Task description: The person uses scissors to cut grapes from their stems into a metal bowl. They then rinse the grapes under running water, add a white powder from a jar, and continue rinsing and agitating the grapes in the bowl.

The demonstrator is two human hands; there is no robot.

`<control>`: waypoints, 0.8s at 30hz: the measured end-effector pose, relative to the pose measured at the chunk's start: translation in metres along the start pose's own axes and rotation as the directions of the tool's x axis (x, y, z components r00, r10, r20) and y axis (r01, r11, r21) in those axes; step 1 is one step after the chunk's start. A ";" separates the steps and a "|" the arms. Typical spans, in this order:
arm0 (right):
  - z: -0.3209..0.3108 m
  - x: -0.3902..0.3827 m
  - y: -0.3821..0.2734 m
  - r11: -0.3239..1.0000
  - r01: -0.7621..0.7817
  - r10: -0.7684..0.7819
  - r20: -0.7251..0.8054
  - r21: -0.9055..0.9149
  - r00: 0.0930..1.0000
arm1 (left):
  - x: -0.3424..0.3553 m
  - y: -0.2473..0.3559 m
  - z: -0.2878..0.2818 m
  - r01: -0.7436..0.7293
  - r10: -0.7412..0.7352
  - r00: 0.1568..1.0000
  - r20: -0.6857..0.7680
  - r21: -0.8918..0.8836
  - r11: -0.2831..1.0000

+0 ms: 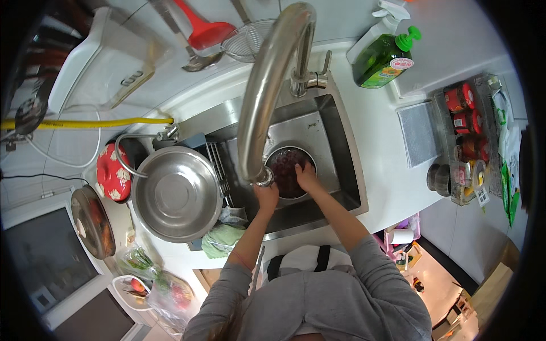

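A steel bowl [278, 154] filled with dark red fruit [284, 170] in water sits in the sink [335, 136]. My right hand [305, 176] reaches into the bowl with fingers spread over the fruit. My left hand [266, 196] grips the near rim of the bowl, just under the spout of the tall curved faucet [267, 85]. The faucet hides part of the bowl's left side.
A large empty steel basin [176, 193] rests on the left of the sink. A red patterned lid [112, 172], a glass-lidded pan [92, 221] and bagged vegetables [153, 278] lie left. A green soap bottle [384, 57], grey cloth [418, 133] and jar rack [469, 131] stand right.
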State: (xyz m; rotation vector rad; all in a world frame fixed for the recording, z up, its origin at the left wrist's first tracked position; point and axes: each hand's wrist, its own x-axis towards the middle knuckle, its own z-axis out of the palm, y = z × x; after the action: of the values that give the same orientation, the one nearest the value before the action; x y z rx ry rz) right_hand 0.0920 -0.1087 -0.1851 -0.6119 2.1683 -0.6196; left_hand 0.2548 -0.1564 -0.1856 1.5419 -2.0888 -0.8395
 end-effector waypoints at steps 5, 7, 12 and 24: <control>-0.003 -0.005 -0.031 0.983 -0.003 -0.008 -0.060 -0.182 0.998 | 0.026 0.054 -0.023 -0.297 0.294 0.955 0.045 0.091 0.951; -0.002 0.004 -0.031 0.981 0.052 -0.057 -0.024 -0.189 0.998 | 0.024 0.034 -0.007 -0.164 0.156 0.960 0.233 0.015 0.986; -0.005 0.034 -0.018 0.992 0.117 -0.123 0.143 0.048 0.982 | 0.039 0.047 0.037 0.114 -0.119 0.967 0.224 0.034 0.993; -0.023 -0.012 -0.007 0.806 0.560 -0.406 0.511 -0.191 0.758 | 0.030 0.016 -0.015 -0.041 0.075 0.750 0.657 -0.067 0.997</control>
State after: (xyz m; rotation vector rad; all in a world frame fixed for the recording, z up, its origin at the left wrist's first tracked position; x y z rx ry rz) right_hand 0.0825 -0.1020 -0.1616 -1.4022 1.6684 -0.3168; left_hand 0.2444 -0.1849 -0.1650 1.2428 -2.5390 -1.5834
